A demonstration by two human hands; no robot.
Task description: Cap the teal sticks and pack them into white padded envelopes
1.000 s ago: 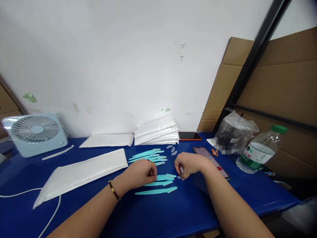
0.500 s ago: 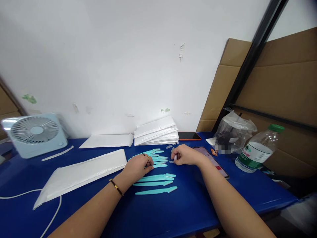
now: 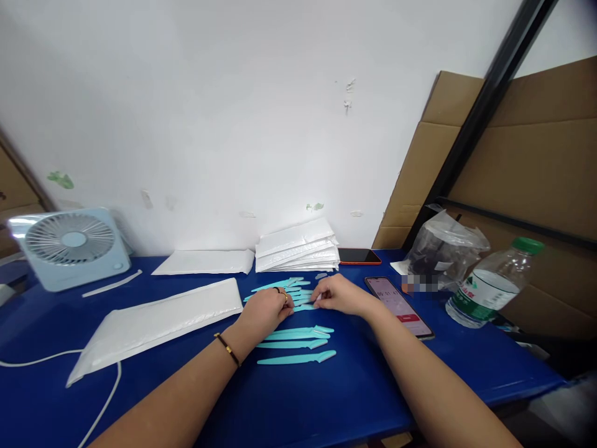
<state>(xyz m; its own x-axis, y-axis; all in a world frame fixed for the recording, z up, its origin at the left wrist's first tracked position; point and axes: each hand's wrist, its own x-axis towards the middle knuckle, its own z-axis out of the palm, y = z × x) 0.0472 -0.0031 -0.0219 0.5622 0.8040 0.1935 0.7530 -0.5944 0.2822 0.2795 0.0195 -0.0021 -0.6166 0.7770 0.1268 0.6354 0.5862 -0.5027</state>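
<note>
Several turquoise eyebrow razors [image 3: 296,360] lie on the blue table, handles to the left and blade ends to the right. My left hand [image 3: 268,311] is closed over the handle of one razor in the farther group, hiding much of it. Just to its right, my right hand [image 3: 333,294] pinches a small clear blade cover at a razor's blade end. The fingertips partly hide that cover. Another clear cover [image 3: 321,275] lies beyond my right hand. The nearer razors lie apart from both hands.
White padded mailers [image 3: 298,246] are stacked by the wall, with another mailer [image 3: 158,323] on the left. A fan [image 3: 74,249] stands far left. On the right are a lit phone [image 3: 398,308], a dark-screened phone [image 3: 359,256], a plastic bag [image 3: 443,249] and a water bottle [image 3: 492,283].
My right hand has moved left from beside the loose clear covers to the blade ends of the razors. My left hand stays at the handles. The view has shifted slightly.
</note>
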